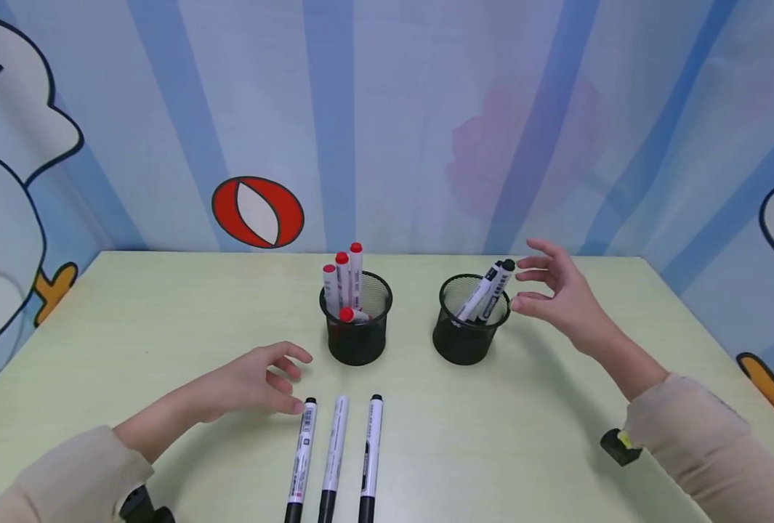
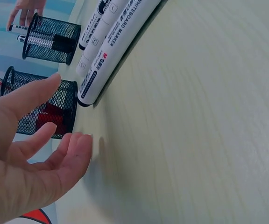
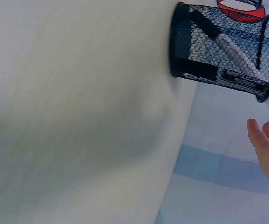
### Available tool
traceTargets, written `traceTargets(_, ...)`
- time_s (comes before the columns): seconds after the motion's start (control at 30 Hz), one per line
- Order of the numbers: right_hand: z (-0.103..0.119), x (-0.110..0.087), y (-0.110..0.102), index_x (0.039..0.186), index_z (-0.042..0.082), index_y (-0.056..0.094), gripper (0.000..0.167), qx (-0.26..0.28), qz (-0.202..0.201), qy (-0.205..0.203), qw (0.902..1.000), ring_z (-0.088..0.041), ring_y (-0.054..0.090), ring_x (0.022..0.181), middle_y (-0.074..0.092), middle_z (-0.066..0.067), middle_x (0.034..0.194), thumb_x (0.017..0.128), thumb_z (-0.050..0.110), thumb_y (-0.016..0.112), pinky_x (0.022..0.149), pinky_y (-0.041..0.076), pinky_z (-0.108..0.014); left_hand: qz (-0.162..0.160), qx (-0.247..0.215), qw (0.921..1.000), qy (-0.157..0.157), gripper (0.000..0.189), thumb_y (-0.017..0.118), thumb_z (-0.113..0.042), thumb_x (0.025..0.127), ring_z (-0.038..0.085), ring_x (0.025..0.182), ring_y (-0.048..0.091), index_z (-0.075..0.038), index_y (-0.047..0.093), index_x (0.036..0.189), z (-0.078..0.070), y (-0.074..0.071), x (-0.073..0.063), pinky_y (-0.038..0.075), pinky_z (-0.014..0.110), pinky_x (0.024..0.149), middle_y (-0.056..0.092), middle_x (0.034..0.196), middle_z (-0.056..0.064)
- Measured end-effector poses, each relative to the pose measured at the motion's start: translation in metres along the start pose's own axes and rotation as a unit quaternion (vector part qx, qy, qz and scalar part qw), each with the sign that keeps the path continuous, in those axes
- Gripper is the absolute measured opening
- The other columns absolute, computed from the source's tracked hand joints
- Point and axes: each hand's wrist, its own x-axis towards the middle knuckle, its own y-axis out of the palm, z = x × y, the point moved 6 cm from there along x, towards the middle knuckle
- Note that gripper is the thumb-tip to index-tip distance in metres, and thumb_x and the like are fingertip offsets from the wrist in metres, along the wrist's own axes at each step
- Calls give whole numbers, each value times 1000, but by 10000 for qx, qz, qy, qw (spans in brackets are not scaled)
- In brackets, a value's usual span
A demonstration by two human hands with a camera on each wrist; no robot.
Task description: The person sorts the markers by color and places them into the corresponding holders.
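Two black-capped whiteboard markers (image 1: 480, 296) lean inside the right black mesh pen holder (image 1: 461, 341). Beside its rim hovers my right hand (image 1: 559, 298), fingers spread and holding nothing. My left hand (image 1: 256, 381) hangs over the table left of three black-and-white markers lying in a row: a left one (image 1: 303, 447), a middle one (image 1: 336, 443) and a right one (image 1: 371, 447). The thumb tip is close to the left marker's end, with nothing between thumb and fingers in the left wrist view. Several red-capped markers (image 1: 343, 283) stand in the left mesh pen holder (image 1: 358, 345).
The pale wooden table (image 1: 184, 312) ends at a blue striped backdrop (image 1: 393, 131) with cartoon prints. Both pen holders stand side by side toward the back, with a gap between them. Black wrist devices (image 1: 620, 447) hang at the sleeves.
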Motion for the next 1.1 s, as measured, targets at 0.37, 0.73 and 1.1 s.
traceTargets(0.37,-35,-6,20,149,15,8,99,-258,575,795,9948,-30,32,128,26,-16,143,77,3,74,101,39,-41,-17,-1,9993,-365,60,81,-20,71,20,85,56,-11,51,123,1,11,-6,50,32,72,53,107,8)
traceTargets(0.73,-47,-4,33,145,12,18,93,-253,750,748,9941,-30,39,120,33,-17,137,74,2,76,95,42,-36,-316,450,9977,-399,54,82,-17,70,19,75,53,-13,55,116,0,18,-6,48,29,64,53,97,6)
traceTargets(1.1,-54,-3,41,142,14,18,94,-139,900,903,9917,-30,39,119,35,-13,134,71,3,78,98,38,-44,-823,1359,9869,-295,46,83,-17,69,18,67,47,-13,58,108,-6,29,-6,39,28,58,52,82,4)
